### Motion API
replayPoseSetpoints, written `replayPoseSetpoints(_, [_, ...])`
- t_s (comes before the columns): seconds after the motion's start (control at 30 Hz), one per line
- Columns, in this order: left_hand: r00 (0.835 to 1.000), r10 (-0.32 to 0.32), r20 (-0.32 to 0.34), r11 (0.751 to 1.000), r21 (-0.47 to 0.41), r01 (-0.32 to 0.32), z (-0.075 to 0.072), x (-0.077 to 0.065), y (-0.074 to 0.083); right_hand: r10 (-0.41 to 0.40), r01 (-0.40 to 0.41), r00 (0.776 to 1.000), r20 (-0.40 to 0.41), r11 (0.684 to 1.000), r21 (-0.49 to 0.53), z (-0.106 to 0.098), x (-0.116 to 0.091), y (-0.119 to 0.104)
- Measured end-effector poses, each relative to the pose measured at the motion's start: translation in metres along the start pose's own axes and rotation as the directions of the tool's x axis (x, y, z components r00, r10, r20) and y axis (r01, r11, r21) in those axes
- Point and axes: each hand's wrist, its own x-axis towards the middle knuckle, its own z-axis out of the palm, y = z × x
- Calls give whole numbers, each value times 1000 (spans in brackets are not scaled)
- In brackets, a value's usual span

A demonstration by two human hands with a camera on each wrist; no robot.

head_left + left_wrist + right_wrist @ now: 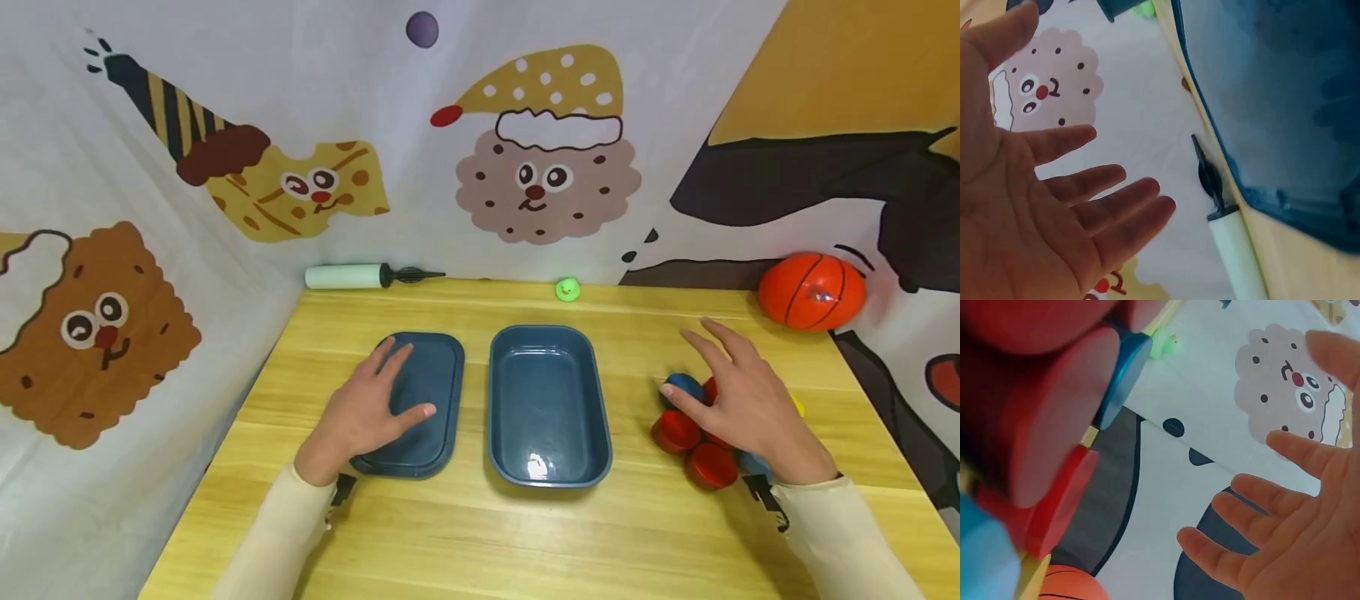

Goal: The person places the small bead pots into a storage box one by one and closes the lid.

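My left hand [363, 412] hovers over a dark blue rectangular lid [437, 392], fingers spread and holding nothing. In the left wrist view the palm faces inward, apart from the lid. Right of the lid lies a matching dark blue rectangular container [547, 408], open at the top with nothing inside. My right hand [750, 408] is above a cluster of round blocks, its fingers extended and its grasp bare. Red blocks [712, 467], blue blocks [684, 386] and a bit of yellow [798, 405] show around it; the hand hides part of the cluster.
A pale green hand pump [345, 277] with a black nozzle lies along the table's back edge. A small green toy duck [567, 289] sits right of it. An orange toy basketball [812, 292] rests in the back right corner. A cartoon-printed cloth [420, 108] hangs behind the table.
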Motion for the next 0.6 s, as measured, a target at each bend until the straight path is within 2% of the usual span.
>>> replayPoseSetpoints(0.2, [997, 57, -57, 993, -104, -63, 11, 2, 6, 83, -87, 996, 42, 992, 91, -1, -13, 10])
replayPoseSetpoints(0.37, [993, 90, -73, 978, -180, -102, 21, 4, 13, 131, -133, 991, 26, 979, 153, 0, -23, 29])
replayPoseSetpoints(0.47, [992, 99, -77, 959, -259, -116, 26, 6, 18, 150, -150, 989, 9, 974, 170, 1, -28, 42])
replayPoseSetpoints(0.6, [993, 100, -60, 910, -399, -115, 31, 10, 26, 214, -216, 976, 33, 958, 187, 0, -34, 57])
